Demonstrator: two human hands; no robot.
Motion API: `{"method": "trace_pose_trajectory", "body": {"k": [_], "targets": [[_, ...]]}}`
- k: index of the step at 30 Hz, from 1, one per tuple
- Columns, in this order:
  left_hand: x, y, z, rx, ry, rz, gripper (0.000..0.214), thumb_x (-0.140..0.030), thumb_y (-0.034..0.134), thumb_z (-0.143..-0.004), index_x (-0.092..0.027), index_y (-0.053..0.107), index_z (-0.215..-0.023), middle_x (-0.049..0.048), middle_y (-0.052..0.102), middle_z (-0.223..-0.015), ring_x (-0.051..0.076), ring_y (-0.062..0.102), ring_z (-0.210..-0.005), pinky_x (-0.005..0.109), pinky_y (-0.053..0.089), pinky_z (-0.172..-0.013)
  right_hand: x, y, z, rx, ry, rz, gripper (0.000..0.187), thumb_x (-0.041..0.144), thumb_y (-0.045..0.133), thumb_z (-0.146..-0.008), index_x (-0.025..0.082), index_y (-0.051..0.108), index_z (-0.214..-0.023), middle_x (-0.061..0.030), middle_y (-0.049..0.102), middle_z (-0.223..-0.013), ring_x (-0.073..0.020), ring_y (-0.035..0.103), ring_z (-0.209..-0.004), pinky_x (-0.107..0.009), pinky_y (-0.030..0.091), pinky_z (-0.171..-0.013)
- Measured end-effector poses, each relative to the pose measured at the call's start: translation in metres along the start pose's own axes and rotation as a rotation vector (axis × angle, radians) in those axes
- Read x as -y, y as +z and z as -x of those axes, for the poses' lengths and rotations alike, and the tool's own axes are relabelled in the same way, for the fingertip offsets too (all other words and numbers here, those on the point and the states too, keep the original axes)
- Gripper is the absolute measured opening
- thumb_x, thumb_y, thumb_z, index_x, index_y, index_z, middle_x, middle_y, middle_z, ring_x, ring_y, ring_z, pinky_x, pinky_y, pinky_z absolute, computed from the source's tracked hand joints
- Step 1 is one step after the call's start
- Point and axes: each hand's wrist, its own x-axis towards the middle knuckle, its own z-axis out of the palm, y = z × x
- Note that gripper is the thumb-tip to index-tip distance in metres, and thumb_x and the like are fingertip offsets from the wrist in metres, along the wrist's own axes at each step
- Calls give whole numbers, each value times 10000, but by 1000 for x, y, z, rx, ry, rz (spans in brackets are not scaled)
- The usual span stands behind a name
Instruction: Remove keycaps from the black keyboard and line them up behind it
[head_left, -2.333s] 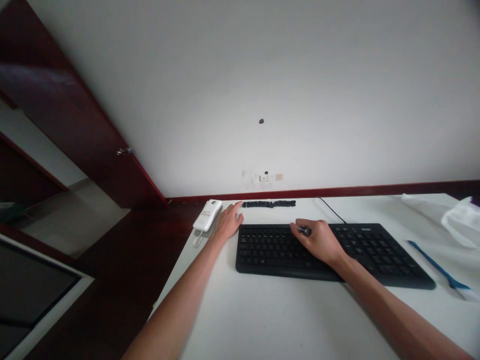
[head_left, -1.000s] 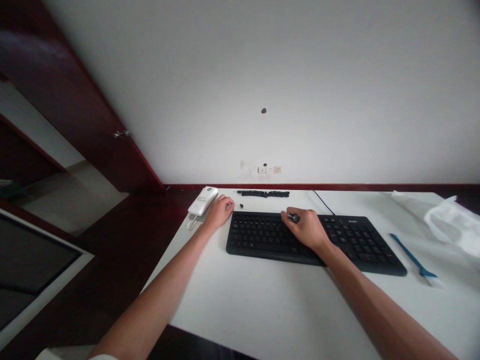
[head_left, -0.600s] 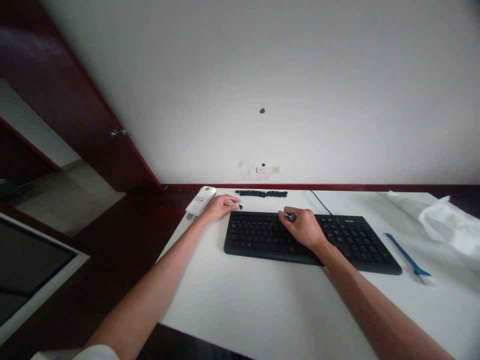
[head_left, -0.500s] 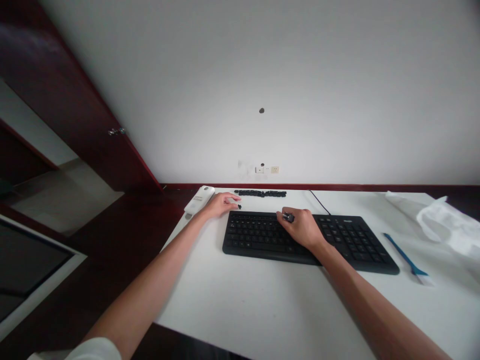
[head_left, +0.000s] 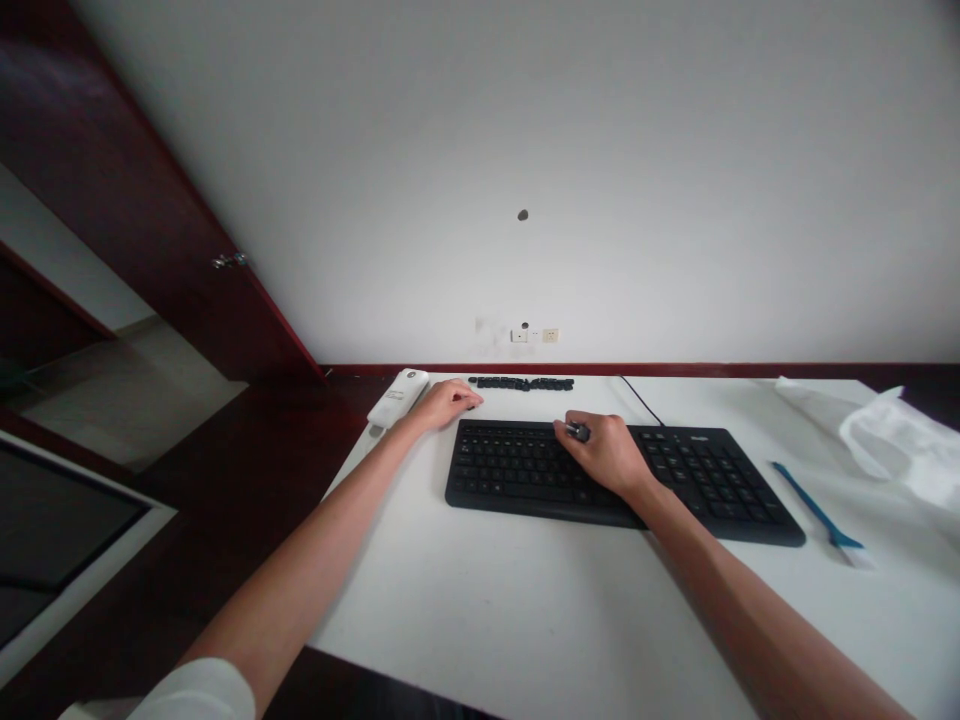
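Observation:
A black keyboard (head_left: 517, 465) lies across the white table. Just past its top left corner, my left hand (head_left: 444, 403) has its fingertips closed on a small black keycap (head_left: 472, 406), which is mostly covered. My right hand (head_left: 609, 452) rests over the middle of the keyboard, fingers wrapped round a small dark tool with a shiny end (head_left: 577, 431); its kind is hard to make out. Behind the keyboard, several loose black keycaps (head_left: 551, 384) are lined up in a row.
Left of my left hand lies a white box-like object (head_left: 397, 398). A blue brush (head_left: 814, 505) with pale bristles sits right of the keyboard, near a crumpled white plastic bag (head_left: 892, 440). The keyboard's cable (head_left: 641, 402) runs to the table's back edge, near the wall.
My left thumb and fingers have come together on the small black keycap, which lay beside them on the table. My right hand stays in place with its tool.

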Motion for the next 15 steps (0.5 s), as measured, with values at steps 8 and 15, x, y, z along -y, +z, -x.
{"method": "trace_pose_trajectory", "body": {"k": [8,15], "targets": [[-13,-1,22,-220,30,-93,192,-315,630,-960,-215,783,-1018,64,750,-1081,175,682,-895,283,524,-763,1,-1,0,-2,7,2,404,463,513,-934,220,409,-628,19,428,-556,-148,326,-573,-307,279,-611],[-25,-2,32,-110,139,-222,174,-204,656,-932,-249,782,-1043,31,746,-1112,189,689,-1029,317,525,-931,0,-1,0,-7,2,3,404,455,523,-933,220,408,-625,27,410,-548,-145,303,-568,-304,283,-606]]}}
